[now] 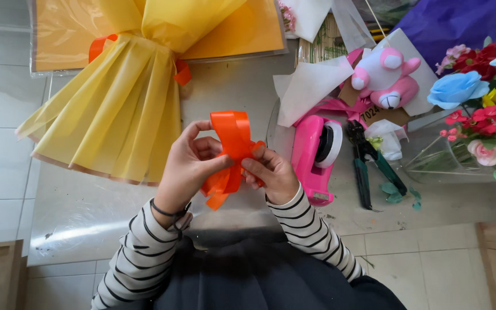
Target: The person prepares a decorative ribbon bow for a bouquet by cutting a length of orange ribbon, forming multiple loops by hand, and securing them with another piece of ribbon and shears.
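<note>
Both my hands hold an orange ribbon [232,138] folded into loops, in the middle of the view. My left hand [189,166] pinches it from the left at the gathered centre, with the thumb across the front. My right hand [271,172] grips the same centre from the right. The ribbon's tails hang below my fingers. Behind it lies a bouquet wrapped in pleated yellow paper [116,109], tied with another orange ribbon [101,46].
A pink tape dispenser [316,155] lies right of my hands, with green-handled pliers [368,163] beside it. A pink plush toy [387,77], white paper sheets [308,86] and artificial flowers [480,109] fill the right. Clear film [81,212] covers the floor tiles.
</note>
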